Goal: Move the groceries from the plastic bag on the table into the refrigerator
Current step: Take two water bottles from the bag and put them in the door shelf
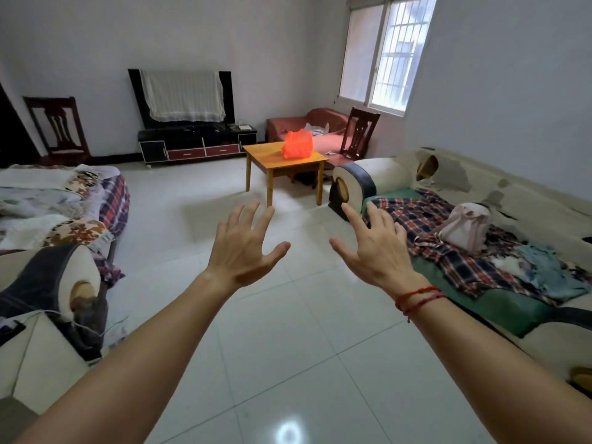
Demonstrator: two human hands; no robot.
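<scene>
Tiled white floor point(288, 331), glossy, runs as open room from the camera up to the counter point(262, 153).

Cream sofa point(384, 174) sits right of the counter, its armrest end just beside the counter's front-right leg. The seat is piled with plaid cloth and clothes.

Second sofa point(54, 203) is left of the counter, well apart from it and nearer the camera, under blankets.

Barred window point(384, 56) is behind-right of the counter.

TV point(182, 94), draped with a pale cloth, is behind-left of the counter on a black stand point(195, 145) with red drawers.

Red couch point(323, 118) is right behind the counter, with a dark wooden chair point(360, 133) at the back-right corner.

Counter is small, square, wooden, four-legged. Front and left edges face open floor. Right and back edges are crowded by the sofa arm, chair and couch.

Pink bag point(467, 225) lies on the sofa seat right of the counter, nearer the camera.

Orange-red plastic bag point(298, 145) stands on the counter top, toward the back-right, bulging, top bunched. Contents can't be made out.

Left hand point(243, 248) is in the air on the camera side of the counter, well apart from it, fingers spread wide, holding nothing.

Right hand point(374, 251) is the same, empty and spread.

Red string bracelet point(416, 299) is on the right wrist.
</scene>
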